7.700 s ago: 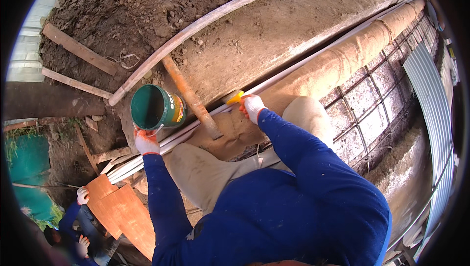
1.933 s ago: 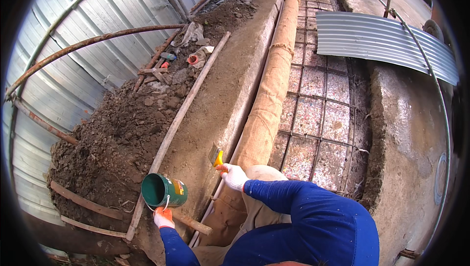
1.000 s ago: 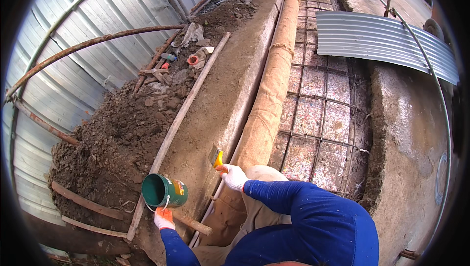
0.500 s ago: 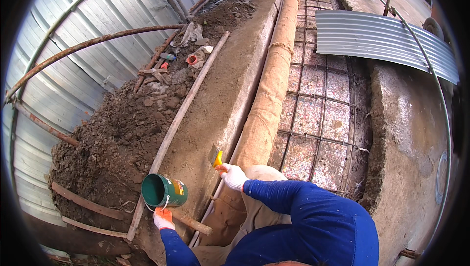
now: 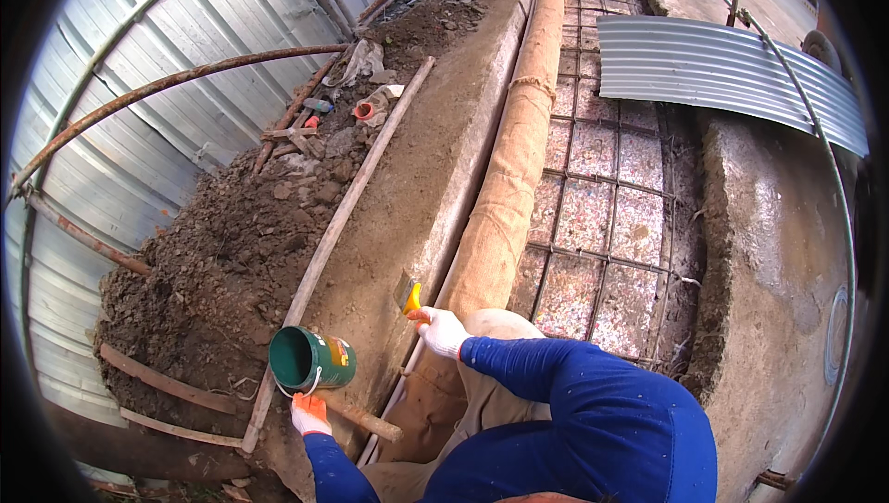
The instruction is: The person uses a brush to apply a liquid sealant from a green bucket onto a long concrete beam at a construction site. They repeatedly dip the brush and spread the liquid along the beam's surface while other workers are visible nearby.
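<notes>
My right hand [image 5: 444, 332], in a white glove, grips a yellow-handled paintbrush [image 5: 408, 295]. Its flat end points up and left over the edge of the concrete ledge [image 5: 421, 169]. Down at the left, my left hand [image 5: 309, 413], in a white glove with orange fingers, is closed at the near side of a green bucket [image 5: 335, 360], by its wire handle. The bucket's mouth faces left and its inside looks dark; what it contains cannot be made out. A wooden stick [image 5: 372, 423] lies just right of my left hand.
A long wooden pole [image 5: 356, 188] runs along the ledge beside a soil heap [image 5: 213, 271]. Right of the ledge lies a burlap-wrapped pipe [image 5: 507, 216], then a rebar grid [image 5: 604, 260]. Corrugated sheet metal [image 5: 722, 72] juts in at right; metal fencing [image 5: 148, 123] stands left.
Almost nothing differs. The bucket and my left hand have shifted very slightly; the paintbrush stays in my right hand at nearly the same spot.
</notes>
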`<move>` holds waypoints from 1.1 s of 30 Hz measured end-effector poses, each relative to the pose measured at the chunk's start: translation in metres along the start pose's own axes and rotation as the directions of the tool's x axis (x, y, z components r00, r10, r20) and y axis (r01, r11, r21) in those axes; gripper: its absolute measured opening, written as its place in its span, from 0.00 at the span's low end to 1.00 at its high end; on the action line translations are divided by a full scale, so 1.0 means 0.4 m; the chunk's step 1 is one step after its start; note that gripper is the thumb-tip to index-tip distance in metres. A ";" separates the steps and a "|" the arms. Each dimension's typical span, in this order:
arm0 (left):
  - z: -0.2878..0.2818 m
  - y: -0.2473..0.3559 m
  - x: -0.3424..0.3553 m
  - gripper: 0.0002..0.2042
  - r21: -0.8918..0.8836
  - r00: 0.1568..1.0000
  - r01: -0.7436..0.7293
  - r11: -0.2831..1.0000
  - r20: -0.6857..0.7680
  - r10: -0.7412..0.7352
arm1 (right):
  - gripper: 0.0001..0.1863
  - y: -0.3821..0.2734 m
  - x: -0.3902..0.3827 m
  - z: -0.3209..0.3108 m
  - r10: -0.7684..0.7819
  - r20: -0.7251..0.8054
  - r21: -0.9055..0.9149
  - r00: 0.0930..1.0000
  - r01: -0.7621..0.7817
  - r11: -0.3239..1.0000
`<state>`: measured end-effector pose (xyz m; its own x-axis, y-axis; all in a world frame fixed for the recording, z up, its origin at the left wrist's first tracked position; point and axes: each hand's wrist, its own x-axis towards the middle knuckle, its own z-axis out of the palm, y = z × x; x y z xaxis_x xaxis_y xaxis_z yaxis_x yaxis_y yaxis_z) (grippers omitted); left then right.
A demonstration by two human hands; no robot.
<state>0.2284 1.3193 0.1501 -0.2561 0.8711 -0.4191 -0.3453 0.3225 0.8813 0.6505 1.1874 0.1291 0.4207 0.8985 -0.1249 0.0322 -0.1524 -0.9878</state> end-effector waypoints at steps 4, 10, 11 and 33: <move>-0.086 0.011 0.048 0.26 0.065 0.999 -0.004 0.998 0.034 0.002 | 0.16 0.003 -0.003 0.026 -0.046 -0.018 0.028 0.999 0.046 0.999; -0.142 0.023 0.076 0.22 0.023 0.997 0.010 1.000 0.072 -0.012 | 0.17 -0.008 -0.007 0.031 -0.042 0.015 0.018 0.999 0.042 0.999; -0.124 0.013 0.069 0.17 0.013 0.998 0.005 1.000 0.058 -0.006 | 0.17 -0.002 -0.005 0.026 -0.035 0.013 0.016 0.999 0.035 0.999; -0.152 0.008 -0.011 0.23 0.051 0.994 -0.091 0.995 -0.061 0.094 | 0.18 -0.018 -0.006 0.001 0.038 0.037 -0.023 0.999 -0.037 0.999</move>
<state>0.1737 1.2942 0.1414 -0.3420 0.8732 -0.3471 -0.2741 0.2606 0.9257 0.6489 1.1867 0.1365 0.3882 0.9066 -0.1657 0.0374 -0.1951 -0.9801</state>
